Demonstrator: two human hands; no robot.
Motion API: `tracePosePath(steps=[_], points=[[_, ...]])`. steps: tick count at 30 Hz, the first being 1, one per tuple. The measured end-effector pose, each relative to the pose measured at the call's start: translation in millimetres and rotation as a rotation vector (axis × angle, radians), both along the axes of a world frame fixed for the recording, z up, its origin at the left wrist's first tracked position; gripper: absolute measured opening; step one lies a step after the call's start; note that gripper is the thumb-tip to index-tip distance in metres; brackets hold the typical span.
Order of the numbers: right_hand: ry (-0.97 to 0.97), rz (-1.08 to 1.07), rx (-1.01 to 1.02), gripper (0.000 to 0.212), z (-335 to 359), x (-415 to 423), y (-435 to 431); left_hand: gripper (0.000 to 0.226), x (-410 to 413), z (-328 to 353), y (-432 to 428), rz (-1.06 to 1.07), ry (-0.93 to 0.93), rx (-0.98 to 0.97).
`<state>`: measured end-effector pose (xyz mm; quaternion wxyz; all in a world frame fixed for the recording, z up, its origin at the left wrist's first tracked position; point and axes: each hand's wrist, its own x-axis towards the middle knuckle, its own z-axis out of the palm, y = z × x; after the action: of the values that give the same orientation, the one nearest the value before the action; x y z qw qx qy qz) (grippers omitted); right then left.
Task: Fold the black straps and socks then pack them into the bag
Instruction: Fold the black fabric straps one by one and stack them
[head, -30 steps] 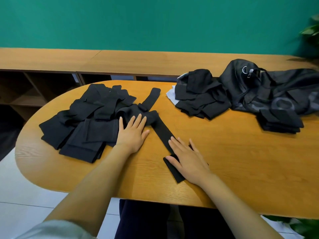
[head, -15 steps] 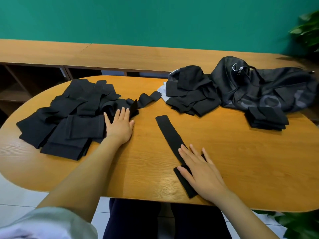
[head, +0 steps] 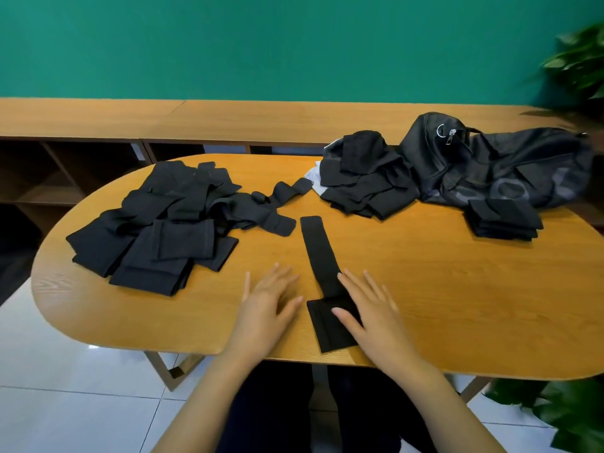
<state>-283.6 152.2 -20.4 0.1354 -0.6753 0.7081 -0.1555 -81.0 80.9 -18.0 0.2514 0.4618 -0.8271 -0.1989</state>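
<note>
strap [head: 316, 246] lies flat, lower centre of worktop [head: 441, 289] | right hand [head: 369, 308] flat, pinning its near end; left hand [head: 268, 305] flat, holding nothing | I'd pin, lift the far tip, match edges, then crease | bag [head: 496, 168] upper right

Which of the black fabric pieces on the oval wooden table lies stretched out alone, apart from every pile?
The long black strap nearest the person: it lies straight, its near end under the right hand; the others sit in heaps.
</note>
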Motion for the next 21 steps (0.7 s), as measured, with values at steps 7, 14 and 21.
tracePosePath(steps=[7,14,21], points=[[0.005,0.048,-0.152,0.063,-21.9,-11.0,44.4,0.054,-4.7,-8.0,38.0,-0.203,-0.097,0.021],[0.060,0.050,-0.227,0.056,-25.8,-8.9,53.3,0.072,1.5,-14.5,45.2,-0.240,-0.150,-0.027],[0.043,0.098,-0.240,0.071,-30.0,-12.1,55.0,0.057,6.5,-24.2,49.0,-0.258,-0.042,-0.088]])
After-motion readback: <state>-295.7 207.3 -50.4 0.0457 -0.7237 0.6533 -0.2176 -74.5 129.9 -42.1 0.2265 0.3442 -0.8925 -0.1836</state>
